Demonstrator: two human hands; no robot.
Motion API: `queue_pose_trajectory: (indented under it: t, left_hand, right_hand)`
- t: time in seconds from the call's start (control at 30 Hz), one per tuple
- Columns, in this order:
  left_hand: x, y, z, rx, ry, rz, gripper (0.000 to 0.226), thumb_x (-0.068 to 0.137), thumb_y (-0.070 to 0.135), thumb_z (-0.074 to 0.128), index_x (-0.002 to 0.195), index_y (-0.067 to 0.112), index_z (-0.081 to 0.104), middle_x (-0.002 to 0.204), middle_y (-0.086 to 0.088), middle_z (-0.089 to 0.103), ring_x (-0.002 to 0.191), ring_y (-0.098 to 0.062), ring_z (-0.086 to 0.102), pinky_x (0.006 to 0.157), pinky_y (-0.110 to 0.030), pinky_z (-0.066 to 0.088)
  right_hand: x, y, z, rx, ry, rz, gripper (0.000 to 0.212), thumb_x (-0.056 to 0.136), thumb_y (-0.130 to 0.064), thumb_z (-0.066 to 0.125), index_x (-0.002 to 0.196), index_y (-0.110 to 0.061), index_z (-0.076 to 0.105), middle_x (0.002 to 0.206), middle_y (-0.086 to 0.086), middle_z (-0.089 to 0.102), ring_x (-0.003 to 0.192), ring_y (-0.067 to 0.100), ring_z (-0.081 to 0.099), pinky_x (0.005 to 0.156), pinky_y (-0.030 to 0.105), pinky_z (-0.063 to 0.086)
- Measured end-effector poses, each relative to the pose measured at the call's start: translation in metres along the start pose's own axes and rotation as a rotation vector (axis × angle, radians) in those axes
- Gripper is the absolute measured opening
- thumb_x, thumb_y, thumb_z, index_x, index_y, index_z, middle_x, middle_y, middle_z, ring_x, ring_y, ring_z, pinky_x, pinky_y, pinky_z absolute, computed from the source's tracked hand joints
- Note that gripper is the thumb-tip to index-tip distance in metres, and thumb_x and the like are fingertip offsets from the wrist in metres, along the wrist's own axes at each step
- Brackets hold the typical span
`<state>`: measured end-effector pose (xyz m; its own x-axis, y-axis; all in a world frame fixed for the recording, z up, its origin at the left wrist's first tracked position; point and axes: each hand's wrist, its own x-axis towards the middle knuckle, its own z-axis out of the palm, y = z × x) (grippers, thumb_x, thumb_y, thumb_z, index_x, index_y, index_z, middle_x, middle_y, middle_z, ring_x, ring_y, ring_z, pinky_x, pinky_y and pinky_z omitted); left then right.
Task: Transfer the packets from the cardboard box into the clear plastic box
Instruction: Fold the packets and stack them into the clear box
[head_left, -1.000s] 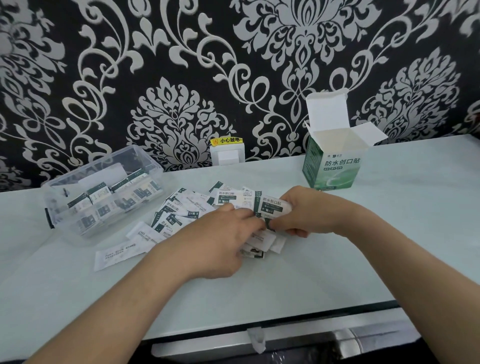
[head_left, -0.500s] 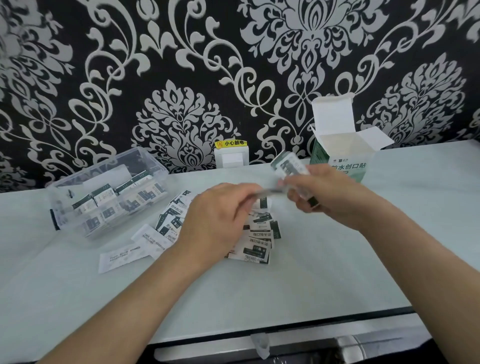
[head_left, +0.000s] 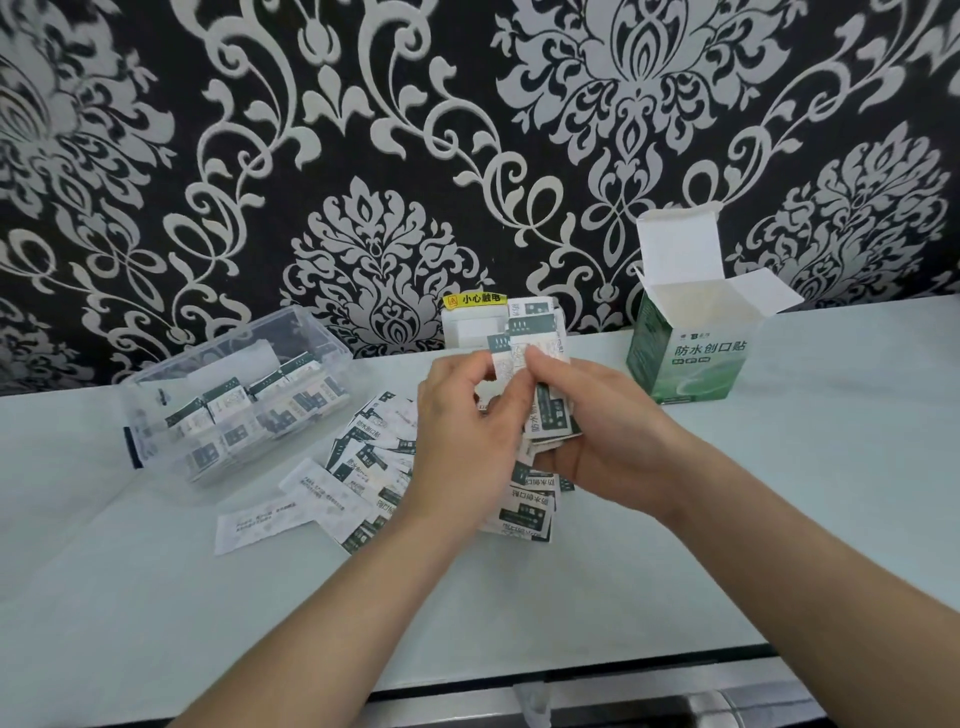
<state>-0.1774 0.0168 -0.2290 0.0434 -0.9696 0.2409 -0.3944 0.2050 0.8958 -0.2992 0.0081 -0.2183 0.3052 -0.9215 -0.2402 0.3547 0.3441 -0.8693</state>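
Looking down through the head camera, I see the clear plastic box (head_left: 150, 415) on the left of the desk (head_left: 779, 519), open-topped and lying at a slant to the desk's front edge. Inside it, stored packets (head_left: 228, 410) in green and white stand on edge in rows, filling much of the floor. Something white lies behind them, but I cannot tell what.

The cardboard box (head_left: 691, 364) stands upright on the right, close to the patterned wall and well apart from the plastic one. Its top flaps are folded open, and from here I make out only its pale inner walls.

Between the two containers, loose packets (head_left: 374, 457) lie scattered and overlapping on the desk, with a couple turned white side up at the left fringe.

Both hands meet above that heap. The right hand (head_left: 602, 436) has its grip closed round a bundle of packets (head_left: 535, 338), fingers curled beneath and thumb on top, and the bundle fans upward. The left hand (head_left: 462, 447) adds a narrow grip, pinching the bundle's left edge between thumb and fingertips. A white wall plate (head_left: 470, 330) with a yellow label sits behind the bundle.
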Motion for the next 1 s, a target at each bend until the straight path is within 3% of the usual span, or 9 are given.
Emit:
queue_pose_trajectory:
  t: [0.17,0.27,0.37,0.5,0.6,0.7,0.83,0.93,1.0]
  left_hand:
    - [0.000,-0.006,-0.017,0.063,-0.024,0.133,0.063,0.085,0.059,0.054,0.140,0.040,0.030,0.136,0.015,0.035,0.130,-0.006,0.031,0.106,-0.028,0.033]
    - [-0.003,-0.003,-0.030,0.230,-0.298,0.245,0.100,0.064,0.072,0.062,0.146,0.047,0.012,0.156,0.022,0.002,0.144,-0.002,-0.003,0.111,-0.020,0.015]
    - [-0.006,-0.002,-0.036,0.552,-0.448,0.340,0.123,0.055,0.071,0.072,0.147,0.047,-0.006,0.154,0.021,-0.028,0.141,-0.005,-0.028,0.117,-0.039,0.011]
    - [-0.003,-0.012,-0.045,0.550,-0.360,0.331,0.109,0.060,0.066,0.065,0.147,0.043,0.003,0.159,0.013,-0.017,0.147,-0.012,-0.016,0.118,-0.048,0.019]
    - [-0.002,-0.021,-0.047,0.524,-0.258,0.383,0.095,0.066,0.053,0.065,0.148,0.028,0.024,0.158,-0.004,0.012,0.144,-0.021,0.020,0.111,-0.043,0.034]
    - [-0.002,-0.025,-0.046,0.520,-0.164,0.483,0.085,0.070,0.041,0.069,0.143,0.014,0.037,0.143,-0.010,0.034,0.128,-0.027,0.041,0.098,-0.040,0.045]
    - [-0.004,-0.021,-0.049,0.553,-0.238,0.457,0.090,0.066,0.042,0.068,0.145,0.028,0.029,0.147,-0.001,0.026,0.133,-0.020,0.029,0.099,-0.036,0.043]
    - [-0.001,-0.016,-0.056,0.515,-0.398,0.324,0.089,0.065,0.054,0.073,0.142,0.043,0.028,0.150,0.011,0.018,0.138,-0.009,0.014,0.106,-0.026,0.032]
    - [0.005,-0.012,-0.067,0.457,-0.497,0.210,0.082,0.066,0.053,0.078,0.136,0.049,0.035,0.144,0.016,0.026,0.135,0.000,0.022,0.106,-0.018,0.029]
  right_hand:
    - [0.001,0.001,0.004,0.076,0.002,0.048,0.033,0.101,-0.028,0.047,0.118,-0.006,0.066,0.102,0.015,0.072,0.084,0.027,0.069,0.073,0.040,0.060]
    - [0.001,0.003,0.011,0.020,-0.013,0.062,0.027,0.100,-0.027,0.048,0.102,-0.006,0.065,0.074,0.009,0.067,0.062,0.023,0.065,0.056,0.030,0.054]
    - [0.000,0.007,0.018,-0.090,-0.003,0.030,0.022,0.099,-0.021,0.048,0.084,-0.008,0.058,0.059,0.006,0.058,0.049,0.019,0.054,0.045,0.023,0.045]
    - [0.003,0.017,0.025,-0.206,-0.098,0.026,0.016,0.094,-0.007,0.048,0.087,-0.006,0.062,0.070,0.009,0.059,0.063,0.019,0.056,0.053,0.026,0.046]
    - [0.007,0.019,0.027,-0.202,-0.138,0.051,0.020,0.090,-0.002,0.048,0.105,0.002,0.061,0.084,0.015,0.060,0.078,0.024,0.060,0.063,0.035,0.049]
    - [0.010,0.020,0.030,-0.172,-0.138,0.057,0.019,0.088,0.003,0.047,0.100,-0.002,0.062,0.078,0.014,0.062,0.071,0.022,0.062,0.058,0.032,0.050]
    - [0.008,0.020,0.032,-0.251,-0.116,0.005,0.021,0.085,0.005,0.045,0.093,-0.007,0.061,0.069,0.006,0.059,0.065,0.022,0.053,0.055,0.029,0.042]
    - [0.007,0.017,0.029,-0.370,-0.103,0.001,0.031,0.084,0.007,0.043,0.104,-0.013,0.058,0.066,0.003,0.059,0.056,0.017,0.051,0.051,0.029,0.039]
    - [0.007,0.012,0.024,-0.371,-0.146,0.063,0.042,0.081,0.012,0.038,0.112,-0.010,0.056,0.070,0.009,0.060,0.058,0.020,0.054,0.051,0.029,0.039]
